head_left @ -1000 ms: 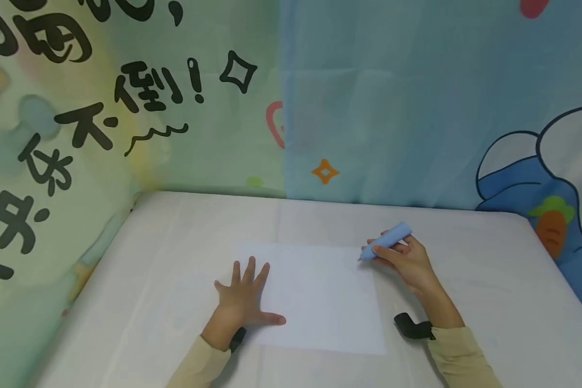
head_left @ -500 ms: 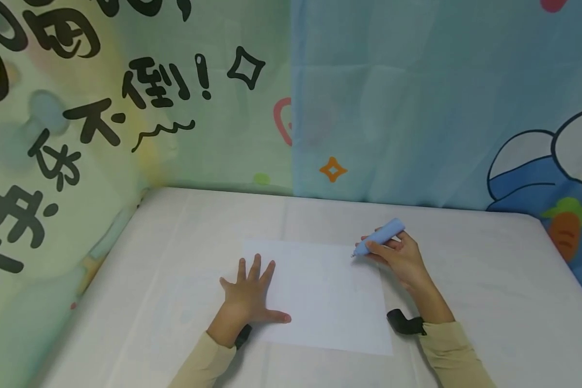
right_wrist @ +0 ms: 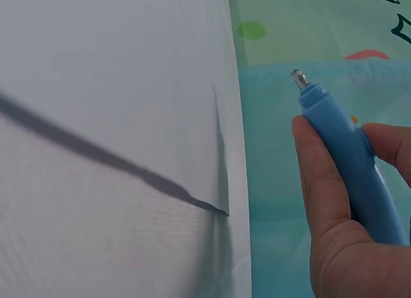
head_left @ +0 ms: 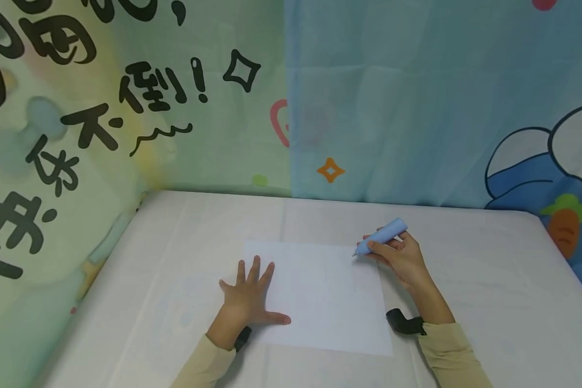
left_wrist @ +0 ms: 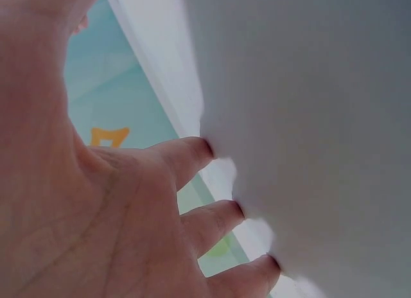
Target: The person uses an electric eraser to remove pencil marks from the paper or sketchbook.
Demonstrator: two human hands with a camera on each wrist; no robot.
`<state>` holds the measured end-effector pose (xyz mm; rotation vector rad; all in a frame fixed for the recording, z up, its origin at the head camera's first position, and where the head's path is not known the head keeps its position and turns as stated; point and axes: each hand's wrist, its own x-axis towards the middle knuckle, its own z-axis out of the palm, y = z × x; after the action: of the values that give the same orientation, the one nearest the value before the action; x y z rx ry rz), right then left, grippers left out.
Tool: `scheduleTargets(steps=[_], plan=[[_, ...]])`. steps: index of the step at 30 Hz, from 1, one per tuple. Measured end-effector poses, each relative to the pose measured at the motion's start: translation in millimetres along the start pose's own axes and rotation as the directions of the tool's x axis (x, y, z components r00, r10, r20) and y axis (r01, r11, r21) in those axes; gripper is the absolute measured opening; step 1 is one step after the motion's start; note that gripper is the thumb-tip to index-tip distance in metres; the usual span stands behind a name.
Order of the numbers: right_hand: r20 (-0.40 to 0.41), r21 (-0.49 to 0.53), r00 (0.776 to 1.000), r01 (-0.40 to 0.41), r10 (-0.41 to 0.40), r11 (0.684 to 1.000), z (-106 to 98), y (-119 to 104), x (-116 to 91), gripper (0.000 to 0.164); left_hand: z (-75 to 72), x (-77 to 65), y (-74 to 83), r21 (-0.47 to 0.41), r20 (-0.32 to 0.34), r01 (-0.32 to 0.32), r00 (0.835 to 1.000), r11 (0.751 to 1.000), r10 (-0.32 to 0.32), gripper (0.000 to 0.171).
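Well, left hand [head_left: 244, 300] wide-fingered, right hand [head_left: 403, 263] round tool [head_left: 384, 235]

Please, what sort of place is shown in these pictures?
Perhaps a craft corner or small filming set indoors, though the wider room is out of view: a white table, printed backdrops along two sides, and paper lying on top.

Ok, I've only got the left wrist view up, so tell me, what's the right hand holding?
Observer: The right hand holds a light-blue, pen-shaped tool with a silvery metal tip.
Operator: Is that tip touching the white rectangular paper sheet?
Observer: No, the right wrist view shows it raised clear, against the backdrop.
Operator: Which part of the sheet is it nearest?
Observer: In the head view, it shows near the far, right-hand corner.
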<state>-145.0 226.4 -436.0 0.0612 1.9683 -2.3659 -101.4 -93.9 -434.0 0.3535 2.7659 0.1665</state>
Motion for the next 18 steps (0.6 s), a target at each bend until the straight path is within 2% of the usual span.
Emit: scheduleTargets(steps=[11,18], plan=[[-0.008,-0.025,1.000,-0.008,0.008,1.000,0.8,-1.7,-0.4,0.037,-0.1,0.0,-0.9,0.007,-0.011,0.003,1.000,1.000,-0.003,0.114],[0.001,0.005,1.000,-0.016,0.016,1.000,1.3,-1.2,-1.5,0.036,0.0,0.2,-0.2,0.002,-0.008,-0.001,1.000,1.000,0.001,0.115]])
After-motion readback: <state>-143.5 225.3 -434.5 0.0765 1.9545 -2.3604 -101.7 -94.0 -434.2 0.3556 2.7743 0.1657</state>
